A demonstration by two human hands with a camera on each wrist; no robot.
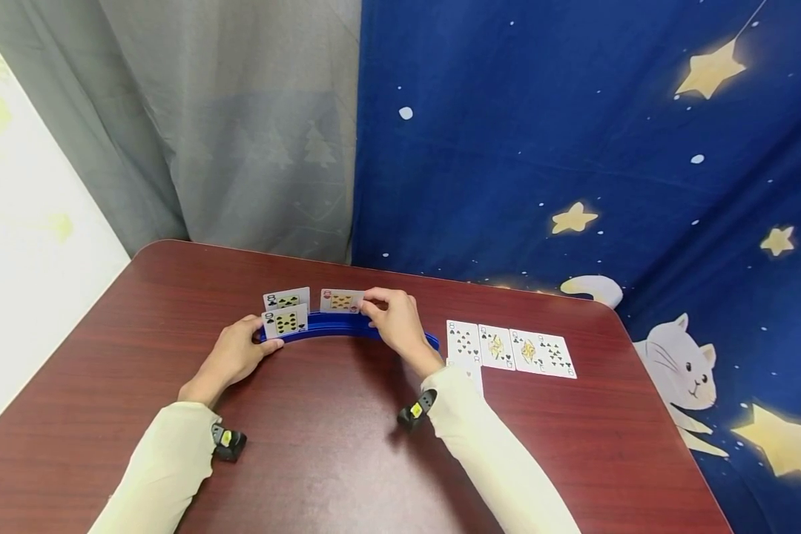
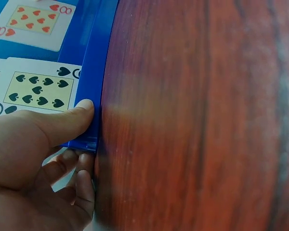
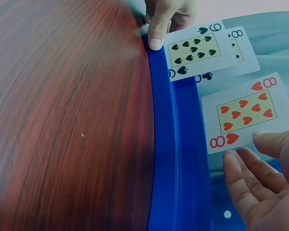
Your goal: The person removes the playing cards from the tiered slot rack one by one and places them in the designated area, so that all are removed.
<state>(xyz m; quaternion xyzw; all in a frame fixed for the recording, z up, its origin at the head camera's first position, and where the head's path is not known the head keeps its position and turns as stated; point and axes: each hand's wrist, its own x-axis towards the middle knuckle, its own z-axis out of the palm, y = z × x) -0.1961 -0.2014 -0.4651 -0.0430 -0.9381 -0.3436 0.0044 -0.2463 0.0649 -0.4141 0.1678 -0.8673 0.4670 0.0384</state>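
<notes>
- A deep-blue fabric curtain [image 1: 454,185], printed with yellow stars and a pale cat, is hanging beyond the work area; a grey fabric curtain [image 1: 254,185] is hanging beside it, toward the left.
- A glossy red-brown, wood-grained counter [image 1: 307,460] with rounded far corners is carrying the cards and their support.
- A cream fabric left sleeve [image 1: 153,475] and a cream fabric right sleeve [image 1: 500,452] are extending inward from the bottom of the head view.
- A curved, blue plastic card holder [image 1: 343,326] is lying on the counter, its arc running between the two hands.
- The bare left grip [image 1: 233,352] is clasping the left end of the holder, the thumb pressing on the near rim.
- The bare right grip [image 1: 397,322] is pinching a white, rectangular eight of hearts [image 1: 337,300] with a yellow central panel, taking it by the right-hand side.
- The eight of hearts is standing at the holder's back edge; whether it is sitting in a groove cannot be told.
- A white, yellow-panelled nine of spades [image 1: 285,322] is standing at the holder's left end, partly covering a similar eight of clubs [image 1: 294,297] behind it.
- Four white, rectangular playing cards [image 1: 497,347] are lying face up in a row right of the holder; a fifth white card [image 1: 469,368] is lying just below, partly hidden by the right sleeve.
- Two small black wrist devices [image 1: 229,443] with yellow marks are sitting at the cuffs.
</notes>
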